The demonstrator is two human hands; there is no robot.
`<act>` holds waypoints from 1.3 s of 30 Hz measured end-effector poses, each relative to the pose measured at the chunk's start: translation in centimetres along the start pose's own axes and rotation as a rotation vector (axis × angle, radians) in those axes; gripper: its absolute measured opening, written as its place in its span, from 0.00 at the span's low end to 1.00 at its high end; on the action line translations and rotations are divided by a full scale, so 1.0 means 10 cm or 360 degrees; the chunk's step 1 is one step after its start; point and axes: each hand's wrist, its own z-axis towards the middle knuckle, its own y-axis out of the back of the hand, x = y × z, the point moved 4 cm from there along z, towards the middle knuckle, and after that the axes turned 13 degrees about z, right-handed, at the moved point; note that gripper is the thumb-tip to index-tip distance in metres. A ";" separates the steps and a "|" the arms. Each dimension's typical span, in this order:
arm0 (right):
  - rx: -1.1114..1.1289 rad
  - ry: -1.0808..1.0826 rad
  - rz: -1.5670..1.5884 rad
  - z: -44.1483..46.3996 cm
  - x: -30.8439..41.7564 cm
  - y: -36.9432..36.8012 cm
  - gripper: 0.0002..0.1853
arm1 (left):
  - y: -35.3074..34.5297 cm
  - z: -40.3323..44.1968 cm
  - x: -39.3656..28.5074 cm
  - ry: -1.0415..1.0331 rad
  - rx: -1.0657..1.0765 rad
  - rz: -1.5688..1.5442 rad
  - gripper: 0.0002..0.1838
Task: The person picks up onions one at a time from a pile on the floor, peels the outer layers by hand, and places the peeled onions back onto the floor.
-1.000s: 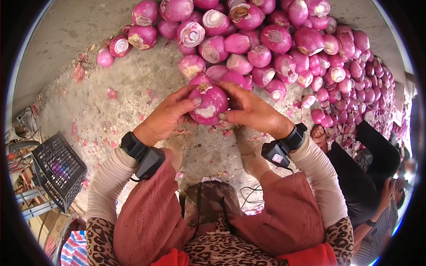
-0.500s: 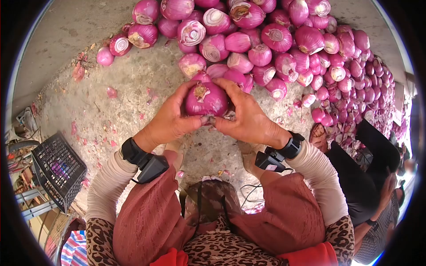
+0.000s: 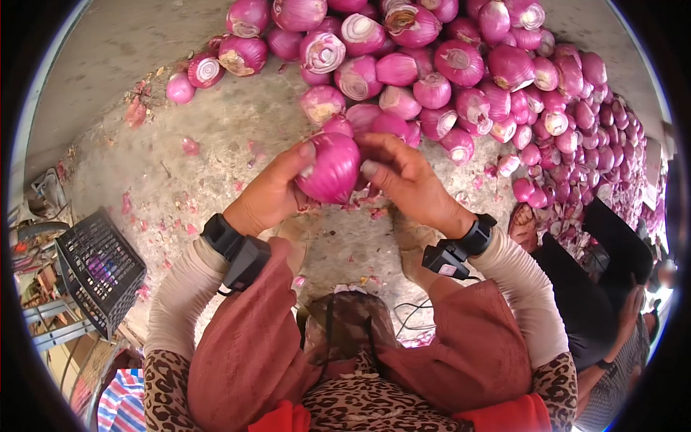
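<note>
Onion (image 3: 330,173) being gripped by left hand (image 3: 268,189) near centre of frame

Hands: The left hand is gripping the onion from its left side, the thumb pressing on the upper left of it and the other fingers mostly hiding behind it. The right hand (image 3: 417,189) is hovering loosely curled just beside the onion's right side, thumb and forefinger standing apart; whether it is touching the skin cannot be told.

Onion: It is showing a glossy pink-purple skin, with a tapering end pointing toward the bottom of the frame.

Surroundings: A pile (image 3: 432,91) of similar onions is filling the upper middle and spreading down the right of the frame. Scraps (image 3: 134,113) of skin are lying about the floor (image 3: 216,133), some at upper left. A black unit (image 3: 248,263) is resting at each wrist. A black crate (image 3: 101,270) is leaning at lower left, with a striped bag (image 3: 122,403) lying below it. A cable (image 3: 412,308) is looping at lower centre. At lower right, another person (image 3: 576,302) is showing dark-clothed legs and an arm.
</note>
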 end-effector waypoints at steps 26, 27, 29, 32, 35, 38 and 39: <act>-0.0333 0.0696 -0.1818 0.05 0.11 0.46 0.15 | 0.73 -0.05 0.25 0.0086 -0.0509 -0.0474 0.24; -0.0215 0.0756 -0.1998 0.08 0.10 0.35 0.16 | 0.73 -0.04 0.27 0.0096 -0.0484 -0.0431 0.23; -0.0111 0.0808 -0.2173 0.18 0.07 0.16 0.17 | 0.72 -0.04 0.28 0.0107 -0.0459 -0.0387 0.23; 0.0143 0.0852 -0.2436 0.35 -0.05 -0.10 0.19 | 0.70 -0.04 0.27 0.0103 -0.0408 -0.0369 0.20; 0.0363 0.0732 -0.2592 0.52 -0.21 -0.23 0.23 | 0.75 -0.05 0.29 0.0073 -0.0549 -0.0363 0.18; 0.0398 0.0626 -0.2679 0.59 -0.32 -0.26 0.28 | 0.78 -0.06 0.29 0.0078 -0.0563 -0.0266 0.17; 0.0359 0.0629 -0.2711 0.60 -0.33 -0.27 0.28 | 0.77 -0.07 0.30 0.0095 -0.0544 -0.0298 0.16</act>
